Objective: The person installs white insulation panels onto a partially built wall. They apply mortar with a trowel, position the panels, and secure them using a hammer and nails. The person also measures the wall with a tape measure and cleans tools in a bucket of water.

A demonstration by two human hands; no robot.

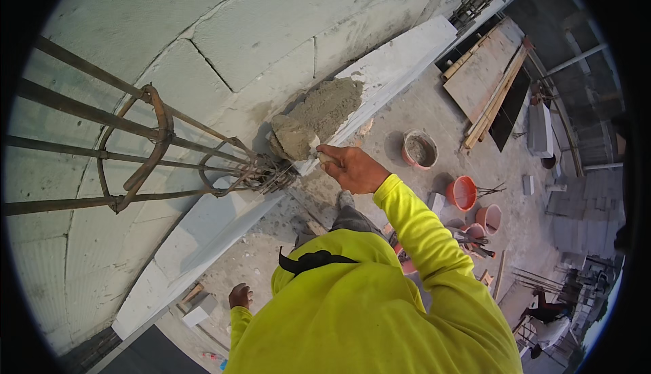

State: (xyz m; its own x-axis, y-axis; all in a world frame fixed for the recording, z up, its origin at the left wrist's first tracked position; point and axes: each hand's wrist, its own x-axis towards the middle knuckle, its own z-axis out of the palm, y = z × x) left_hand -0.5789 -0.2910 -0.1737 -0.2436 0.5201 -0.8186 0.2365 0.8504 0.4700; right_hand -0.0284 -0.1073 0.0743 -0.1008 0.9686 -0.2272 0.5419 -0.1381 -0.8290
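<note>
My right hand (356,169) is closed around the handle of a trowel (315,144). Its blade is mostly hidden by grey mortar (295,136). The mortar lies in a thick heap along the top of a low white block course (400,55), beside the tall block wall. Just left of the trowel, a bundle of rusty rebar (271,172) rises out of a gap in the course. My left hand (241,295) hangs low by my side, away from the wall, its fingers loosely apart with nothing seen in them.
The rebar cage with its ring ties (139,147) juts toward the left of the view. On the floor at right stand a mortar bucket (420,149), an orange bucket (462,192) and other tubs. Boards (485,69) lie farther off; stacked blocks (586,214) and another person (549,330) are at far right.
</note>
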